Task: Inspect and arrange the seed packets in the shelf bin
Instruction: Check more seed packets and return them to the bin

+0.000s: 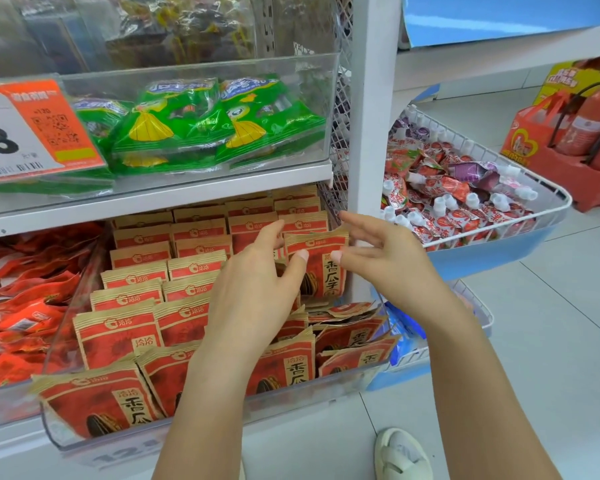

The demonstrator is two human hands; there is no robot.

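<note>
A clear plastic shelf bin (pixel 222 426) holds several red-and-tan seed packets (pixel 118 337) in upright rows; those at the right side lie toppled and loose. One seed packet (pixel 323 275) stands upright at the right of the bin, between my hands. My left hand (pixel 253 292) pinches its left top edge, with the thumb on the front. My right hand (pixel 388 261) pinches its right top edge, thumb on the front and the other fingers spread behind.
A bin of green packets (pixel 187 129) with an orange price tag (pixel 25 133) sits on the shelf above. Red bags (pixel 21 306) fill the left. A white upright post (pixel 371 98) borders the bin; beyond it is a wire basket (pixel 555 216) of pouches. A fire extinguisher (pixel 596 123) stands far right.
</note>
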